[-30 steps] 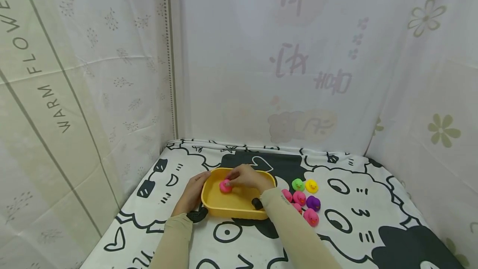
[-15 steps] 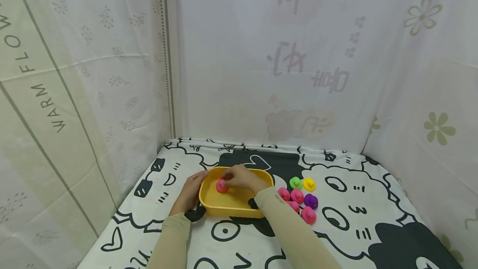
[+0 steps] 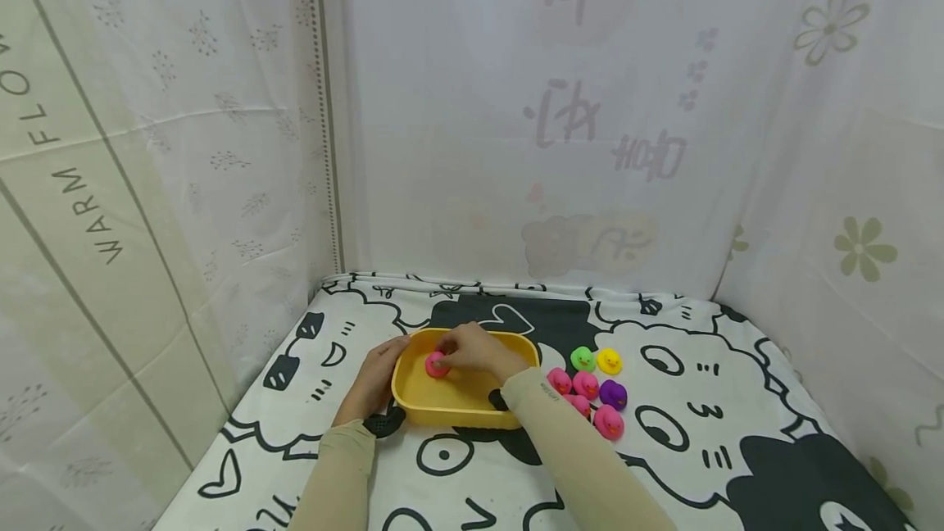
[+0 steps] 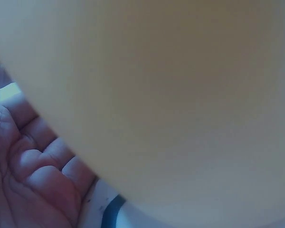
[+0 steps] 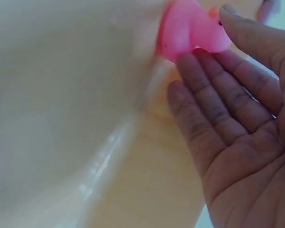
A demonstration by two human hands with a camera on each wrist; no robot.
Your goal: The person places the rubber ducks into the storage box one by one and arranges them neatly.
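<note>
A pink rubber duck (image 3: 436, 365) is pinched between the thumb and fingers of my right hand (image 3: 483, 349), inside the left part of a yellow plastic tub (image 3: 460, 417). In the right wrist view the duck (image 5: 178, 33) sits at the fingertips, the thumb (image 5: 249, 35) close against its head side. My left hand (image 3: 378, 371) grips the tub's left side by the rim. The left wrist view is mostly filled by the blurred tub wall (image 4: 180, 104), with the palm and bent fingers of my left hand (image 4: 38, 166) along its outside.
Right of the tub are a green duck (image 3: 583, 359), a yellow duck (image 3: 609, 361), a purple duck (image 3: 613, 394) and several pink ducks (image 3: 608, 422), some partly behind my right sleeve. The patterned cloth (image 3: 686, 465) covers the table; white curtains (image 3: 442, 146) enclose it.
The head view has shifted slightly, so everything appears a little further left. Both hands keep their holds on the duck and the tub.
</note>
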